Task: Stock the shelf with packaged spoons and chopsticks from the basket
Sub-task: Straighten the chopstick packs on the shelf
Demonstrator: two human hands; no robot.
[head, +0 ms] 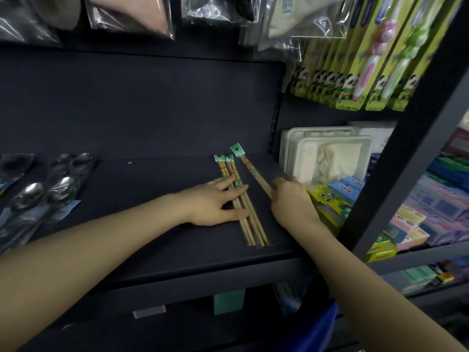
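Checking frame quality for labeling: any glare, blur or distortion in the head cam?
Head view: dim overall; glare on the packaged spoons and hanging plastic bags; toothbrush packs top right are smeared; wide-angle bend curves the shelf edge and upright; chopstick packs between both hands stay readable.

A dark grey metal shelving unit (pixel 152 110) fills the view under dim light, with a slotted upright (pixel 275 118) at the right edge of its back panel. A slanted dark post (pixel 406 128) crosses the right side, and clear plastic bags (pixel 127 13) hang above.
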